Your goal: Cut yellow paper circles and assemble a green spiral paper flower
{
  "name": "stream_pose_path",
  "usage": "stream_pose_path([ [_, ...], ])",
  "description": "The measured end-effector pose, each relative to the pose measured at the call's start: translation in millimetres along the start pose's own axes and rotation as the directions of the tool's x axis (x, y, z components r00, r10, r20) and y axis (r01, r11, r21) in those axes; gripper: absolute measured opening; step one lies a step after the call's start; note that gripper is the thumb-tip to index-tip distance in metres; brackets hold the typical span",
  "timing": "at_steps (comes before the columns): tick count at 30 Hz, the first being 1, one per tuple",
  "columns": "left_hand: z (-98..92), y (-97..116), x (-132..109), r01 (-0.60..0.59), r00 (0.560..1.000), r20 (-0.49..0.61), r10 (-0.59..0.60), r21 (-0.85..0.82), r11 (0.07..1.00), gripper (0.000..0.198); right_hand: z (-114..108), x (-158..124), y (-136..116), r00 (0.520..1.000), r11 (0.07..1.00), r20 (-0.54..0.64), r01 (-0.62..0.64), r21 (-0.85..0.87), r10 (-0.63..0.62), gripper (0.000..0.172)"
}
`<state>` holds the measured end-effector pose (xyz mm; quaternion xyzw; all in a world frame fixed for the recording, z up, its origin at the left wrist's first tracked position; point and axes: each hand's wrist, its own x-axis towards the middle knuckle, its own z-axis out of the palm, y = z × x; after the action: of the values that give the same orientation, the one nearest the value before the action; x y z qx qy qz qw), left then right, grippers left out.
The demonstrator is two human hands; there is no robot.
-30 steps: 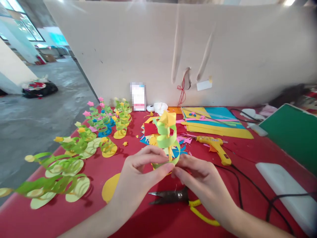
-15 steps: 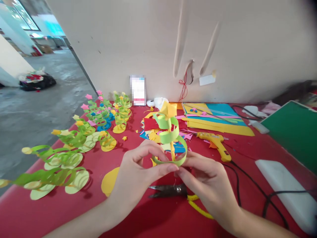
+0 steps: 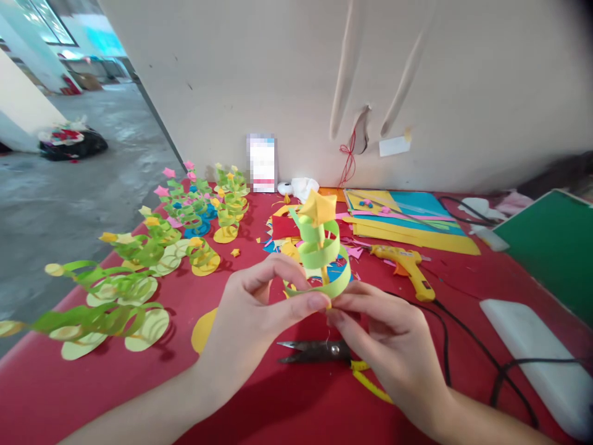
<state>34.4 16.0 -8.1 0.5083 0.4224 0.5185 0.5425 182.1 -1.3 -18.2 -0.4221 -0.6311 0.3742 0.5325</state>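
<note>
Between my two hands stands a paper tree (image 3: 327, 254): a green paper strip spirals round a yellow stem, and a yellow folded star (image 3: 319, 207) tops it. My left hand (image 3: 264, 309) pinches the lowest turn of the strip between thumb and fingers. From the other side, my right hand (image 3: 384, 337) pinches the same lower edge near the stem's foot. Below them on the red table lie open-bladed scissors (image 3: 319, 352) with yellow handles, partly behind my right hand. A yellow paper disc (image 3: 202, 330) is half covered by my left hand.
Several finished paper trees (image 3: 199, 216) fill the table's left side. Coloured scraps (image 3: 282, 232) lie behind my hands. To the right are paper sheets (image 3: 417, 232), a yellow glue gun (image 3: 407, 266) with a black cord, a white block (image 3: 532, 358) and a green board (image 3: 551, 247).
The paper tree has turned slightly between my fingers, and its star and spiral now face a little differently. The view has shifted slightly; both hands keep their pinch.
</note>
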Motion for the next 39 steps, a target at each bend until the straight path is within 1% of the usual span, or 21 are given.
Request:
stream_pose_path([
  [4,-0.1,-0.5,-1.7,0.007,1.000,-0.010,-0.007,-0.027,1.000,0.014,0.2,-2.1,1.8,0.997,0.997,-0.026,0.077,-0.024,-0.077,0.022],
  [8,0.0,-1.4,-2.8,0.032,0.999,-0.019,-0.032,-0.028,0.999,0.015,0.0,-2.6,1.8,0.995,0.995,-0.022,0.093,-0.020,-0.094,0.021],
  [13,2.4,0.2,-3.0,0.019,0.999,-0.035,-0.020,-0.013,1.000,0.015,-0.2,-2.4,-0.2,0.998,0.997,0.015,0.064,-0.038,-0.064,0.014],
  [17,4.1,0.9,-3.6,-0.001,0.999,-0.053,0.003,0.027,1.000,0.016,0.7,-2.6,1.3,0.998,0.998,0.041,0.040,-0.048,-0.038,0.013],
  [21,5.4,0.3,-3.3,0.003,0.999,-0.039,-0.001,0.051,0.999,0.017,2.5,-3.3,3.8,0.998,0.998,0.044,0.040,-0.052,-0.037,0.014],
  [24,6.1,-0.2,-2.4,0.012,1.000,-0.026,-0.011,0.046,0.999,0.018,3.2,-3.4,4.1,0.999,0.998,0.041,0.013,-0.057,-0.010,0.013],
  [27,6.2,-0.3,-1.6,-0.001,1.000,-0.017,0.001,0.031,1.000,0.016,2.9,-3.3,3.4,0.998,0.998,0.044,-0.050,-0.037,0.052,0.012],
  [30,6.4,-0.7,-1.7,0.005,1.000,-0.009,-0.005,-0.005,1.000,0.015,2.4,-3.4,3.3,0.997,0.998,0.037,-0.070,-0.007,0.070,0.013],
  [34,8.0,-1.2,-2.7,0.062,0.998,0.011,-0.061,-0.070,0.996,0.017,3.3,-3.9,4.6,0.998,0.998,0.032,-0.053,-0.018,0.054,0.014],
  [39,9.3,-0.8,-3.0,0.076,0.997,-0.011,-0.076,-0.038,0.996,0.024,5.6,-4.8,4.2,0.999,0.997,0.027,0.028,-0.074,-0.026,0.017],
])
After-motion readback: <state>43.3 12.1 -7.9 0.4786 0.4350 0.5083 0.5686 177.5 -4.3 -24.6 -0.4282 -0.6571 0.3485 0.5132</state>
